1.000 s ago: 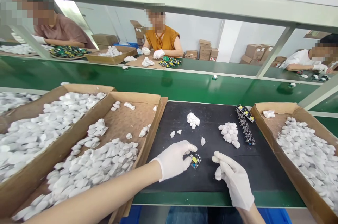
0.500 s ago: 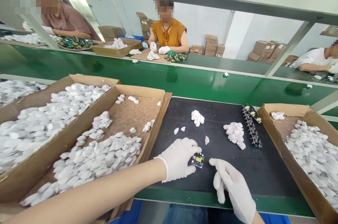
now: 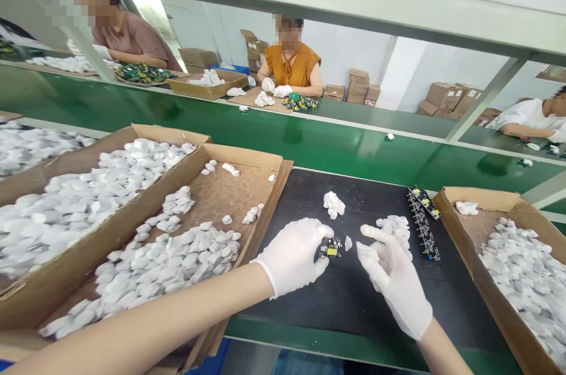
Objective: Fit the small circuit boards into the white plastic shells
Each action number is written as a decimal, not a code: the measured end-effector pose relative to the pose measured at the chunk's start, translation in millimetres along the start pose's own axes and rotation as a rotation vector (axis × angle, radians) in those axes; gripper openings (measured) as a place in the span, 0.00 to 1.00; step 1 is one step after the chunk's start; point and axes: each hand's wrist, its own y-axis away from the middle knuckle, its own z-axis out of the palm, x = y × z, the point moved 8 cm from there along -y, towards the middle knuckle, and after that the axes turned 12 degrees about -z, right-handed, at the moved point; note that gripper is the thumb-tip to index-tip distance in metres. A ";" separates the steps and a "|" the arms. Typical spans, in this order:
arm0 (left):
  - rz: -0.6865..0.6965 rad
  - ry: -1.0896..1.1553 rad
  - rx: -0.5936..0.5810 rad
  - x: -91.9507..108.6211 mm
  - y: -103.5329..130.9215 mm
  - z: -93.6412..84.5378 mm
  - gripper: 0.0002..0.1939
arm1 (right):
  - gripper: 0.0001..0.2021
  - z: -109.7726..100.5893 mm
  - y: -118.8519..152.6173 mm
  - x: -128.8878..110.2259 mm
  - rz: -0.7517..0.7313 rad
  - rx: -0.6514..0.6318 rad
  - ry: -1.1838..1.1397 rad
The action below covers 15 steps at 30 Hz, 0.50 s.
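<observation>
My left hand [image 3: 294, 256], in a white glove, grips a small circuit board [image 3: 331, 247] with a yellow part by its left edge, above the black mat [image 3: 305, 310]. My right hand [image 3: 393, 280], also gloved, is to the right of the board with its fingers apart and nothing visible between them. A loose white piece [image 3: 348, 243] lies just right of the board. Behind my right fingers is a pile of white pieces [image 3: 395, 230], and a smaller pile [image 3: 333, 204] sits farther back. A row of dark circuit boards [image 3: 422, 224] lies at the mat's right.
Cardboard trays of white pieces stand left [image 3: 260, 245] and right [image 3: 475, 269] of the mat. A green conveyor belt [image 3: 265, 130] runs behind, under a metal frame [image 3: 345, 9]. Across it, a person in an orange top [image 3: 294, 66] and two others work.
My left hand and the board have moved slightly up the picture. My right hand has moved up toward the right pile, its fingers spread differently. The view has shifted a little.
</observation>
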 end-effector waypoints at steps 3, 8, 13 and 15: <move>-0.067 0.003 0.096 -8.9 -3.6 -18.9 0.13 | 0.10 20.5 -26.4 -17.5 -0.200 -0.097 0.069; -0.089 -0.101 0.100 -7.7 -4.3 -28.9 0.10 | 0.08 44.7 -36.2 -4.3 -0.293 -0.137 0.183; -0.070 -0.251 0.044 -2.1 -3.5 -26.7 0.11 | 0.12 45.7 -27.6 19.9 -0.078 -0.155 -0.032; -0.072 -0.271 0.045 -2.5 -4.2 -27.4 0.11 | 0.15 42.8 -25.8 21.5 -0.043 -0.138 -0.068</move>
